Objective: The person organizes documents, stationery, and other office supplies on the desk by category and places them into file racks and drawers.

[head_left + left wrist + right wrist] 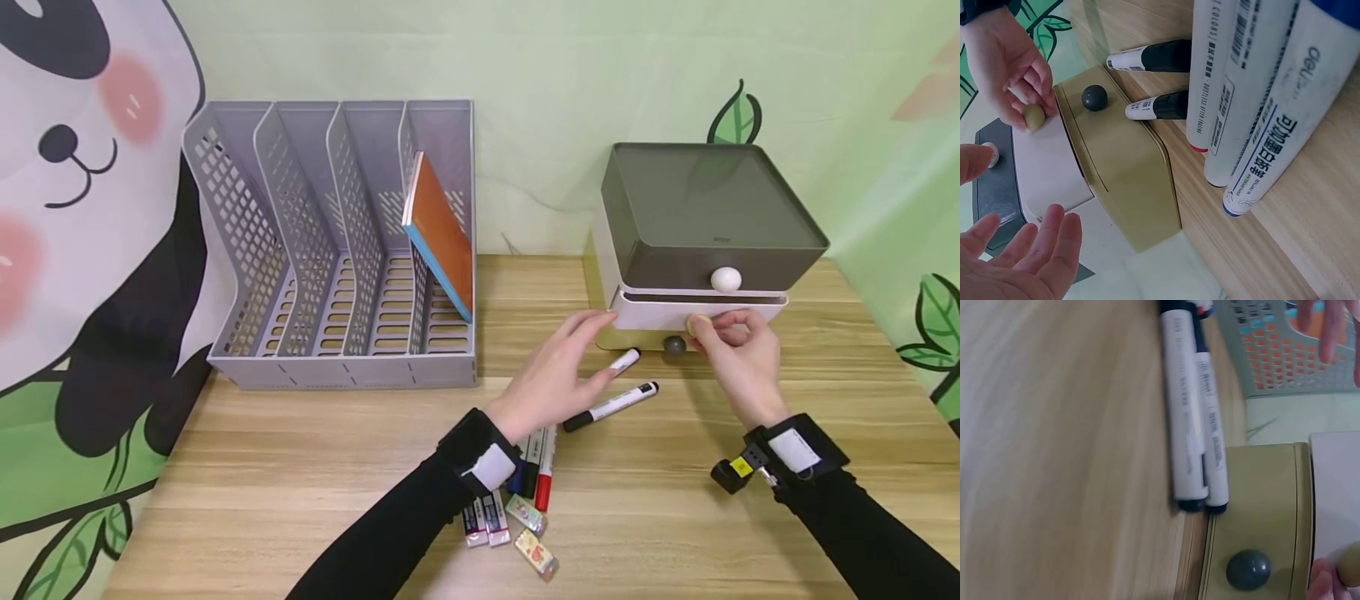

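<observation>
A small drawer cabinet stands at the right, with a dark grey top drawer (675, 262), a white middle drawer (651, 313) and an olive bottom drawer (1125, 162). The white drawer sticks out slightly, a narrow gap showing along its top. My right hand (742, 362) pinches that drawer's olive knob (1034, 117) between thumb and fingers. Near the drawer's left corner, my left hand (551, 375) is held with fingers extended and nothing in it; whether its fingertips touch the cabinet I cannot tell. Below it lie two black-capped markers (621, 402).
Several more markers (546, 467) lie under the left wrist, beside small boxed erasers (497, 518) and two patterned erasers (536, 553). A grey file rack (345, 372) stands at the left, an orange-covered book (442, 233) leaning in its rightmost slot.
</observation>
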`<action>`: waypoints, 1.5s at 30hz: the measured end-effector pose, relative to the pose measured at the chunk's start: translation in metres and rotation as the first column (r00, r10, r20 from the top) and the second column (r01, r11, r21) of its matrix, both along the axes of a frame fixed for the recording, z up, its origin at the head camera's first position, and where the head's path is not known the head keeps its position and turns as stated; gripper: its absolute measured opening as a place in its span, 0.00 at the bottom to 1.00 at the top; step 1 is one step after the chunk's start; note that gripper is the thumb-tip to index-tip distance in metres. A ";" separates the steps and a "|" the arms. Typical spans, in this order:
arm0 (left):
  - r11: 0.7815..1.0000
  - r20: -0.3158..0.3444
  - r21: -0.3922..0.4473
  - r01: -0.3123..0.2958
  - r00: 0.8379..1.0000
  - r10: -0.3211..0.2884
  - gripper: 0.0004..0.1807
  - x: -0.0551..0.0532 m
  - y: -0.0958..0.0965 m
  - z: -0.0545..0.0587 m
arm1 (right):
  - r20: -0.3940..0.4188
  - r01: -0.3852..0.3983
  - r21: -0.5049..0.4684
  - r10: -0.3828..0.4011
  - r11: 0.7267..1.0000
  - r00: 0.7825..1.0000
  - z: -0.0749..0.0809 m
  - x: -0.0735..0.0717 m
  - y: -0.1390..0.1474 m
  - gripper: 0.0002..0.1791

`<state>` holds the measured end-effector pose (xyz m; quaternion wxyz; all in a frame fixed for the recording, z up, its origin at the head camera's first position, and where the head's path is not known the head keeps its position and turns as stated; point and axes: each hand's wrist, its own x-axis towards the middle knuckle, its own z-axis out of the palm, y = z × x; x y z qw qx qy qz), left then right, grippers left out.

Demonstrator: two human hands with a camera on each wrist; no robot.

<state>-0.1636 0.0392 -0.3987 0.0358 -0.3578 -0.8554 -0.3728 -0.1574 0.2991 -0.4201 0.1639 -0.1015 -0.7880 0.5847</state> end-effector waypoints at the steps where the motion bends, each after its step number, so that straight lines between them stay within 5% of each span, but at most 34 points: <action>1: 1.000 0.007 0.004 0.002 1.000 -0.002 0.37 0.000 0.000 0.000 | -0.008 0.005 0.050 -0.004 0.999 1.000 0.003 0.005 -0.002 0.15; 7: 1.000 0.028 -0.014 0.004 1.000 -0.003 0.37 0.000 -0.002 -0.002 | -0.105 0.045 0.331 -0.010 0.943 0.994 0.003 0.024 -0.001 0.15; 16: 0.977 0.006 -0.214 0.020 1.000 -0.019 0.32 0.000 -0.006 -0.008 | -0.152 0.056 0.521 0.027 0.852 0.988 0.004 0.047 0.004 0.18; 22: 0.945 0.026 -0.324 0.042 0.999 -0.035 0.29 0.003 -0.007 -0.012 | -0.188 0.072 0.573 0.046 0.816 0.981 0.000 0.057 0.007 0.19; 36: 0.913 0.035 -0.407 0.022 0.999 -0.009 0.10 0.004 -0.005 -0.020 | -0.235 0.103 0.644 0.068 0.758 0.970 -0.002 0.067 0.006 0.20; 45: 0.869 0.021 -0.495 -0.014 0.999 0.028 0.09 0.010 0.005 -0.025 | -0.233 -0.104 0.669 0.340 0.736 0.911 -0.010 0.071 -0.014 0.11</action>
